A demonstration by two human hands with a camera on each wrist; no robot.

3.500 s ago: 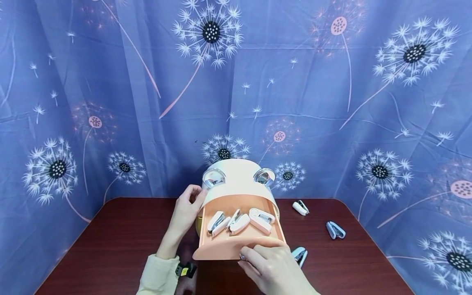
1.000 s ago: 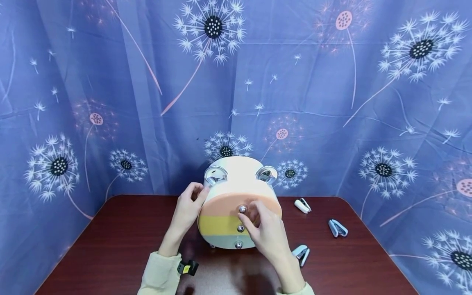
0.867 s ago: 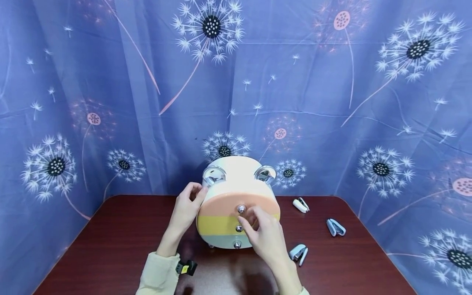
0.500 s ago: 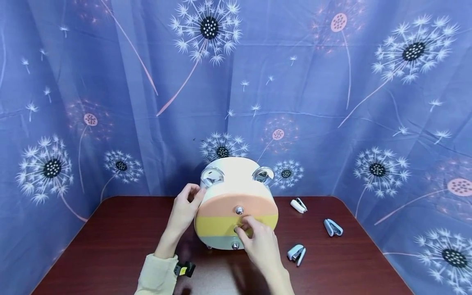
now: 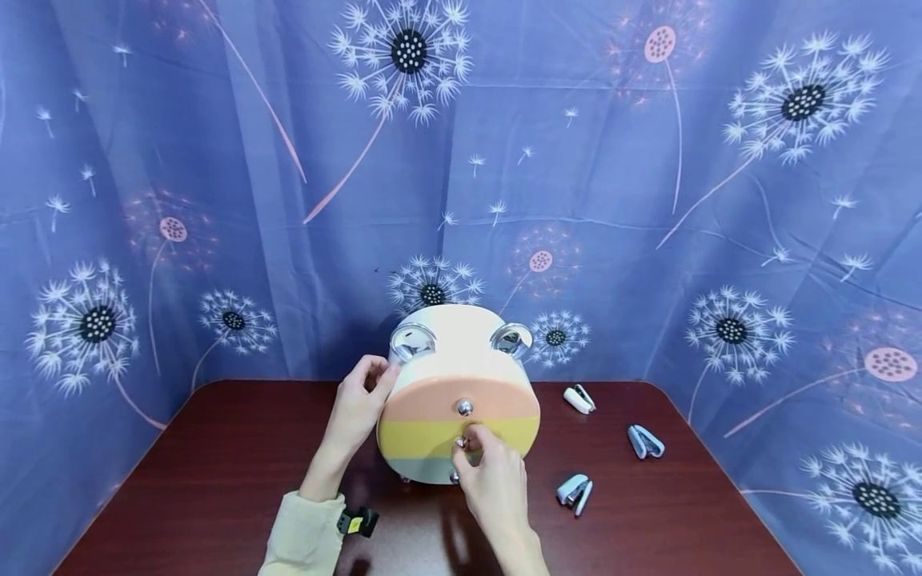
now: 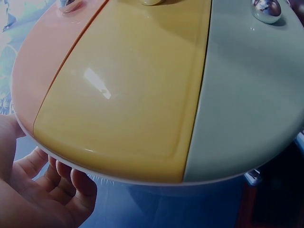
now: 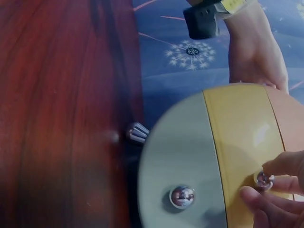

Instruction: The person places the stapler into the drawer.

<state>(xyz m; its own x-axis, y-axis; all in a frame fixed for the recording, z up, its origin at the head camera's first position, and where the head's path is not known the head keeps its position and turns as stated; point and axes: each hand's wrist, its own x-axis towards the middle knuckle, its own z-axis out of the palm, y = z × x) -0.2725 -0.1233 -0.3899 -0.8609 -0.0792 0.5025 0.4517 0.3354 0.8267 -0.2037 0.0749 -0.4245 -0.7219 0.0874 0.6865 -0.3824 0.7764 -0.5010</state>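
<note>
Cabinet: rounded white drawer box (image 5: 461, 344) upright on the dark red-brown table (image 5: 252, 448), near the patterned blue curtain (image 5: 576, 160). Three drawer fronts stacked, all pushed in. Contents hidden, can't tell what's inside.
Top drawer: peach front (image 5: 425, 400), in line with the one below; chrome top knob (image 5: 464, 407) at its middle, out of both hands.
Middle drawer: yellow front (image 5: 418, 440), seams to both neighbors thin in the wrist views.
Middle knob: chrome middle knob (image 7: 262, 180), on the yellow front, between right thumb and fingers.
Bottom drawer: green front (image 7: 175, 152), closed; bottom knob (image 7: 182, 196) untouched, just below the right hand's grip.
Right hand: (image 5: 495, 478) in front of the cabinet, thumb and fingertips pinching the middle knob.
Left hand: (image 5: 360, 400) at the cabinet's left side, touching its edge; fingers loosely bent, not wrapped round anything.
Cabinet trim: silver domes (image 5: 413, 342) at both upper corners; ribbed metal foot (image 7: 137, 133) underneath.
Staplers: three loose on the table, right of the cabinet, arms splayed. White stapler (image 5: 578, 399) farthest back, gray-blue stapler (image 5: 644, 442) farthest right, light-blue stapler (image 5: 574, 491) nearest the viewer. All apart from each other and both hands.
Left wrist: black device (image 5: 358, 522), yellow label, beside a pale sleeve (image 5: 306, 532).
</note>
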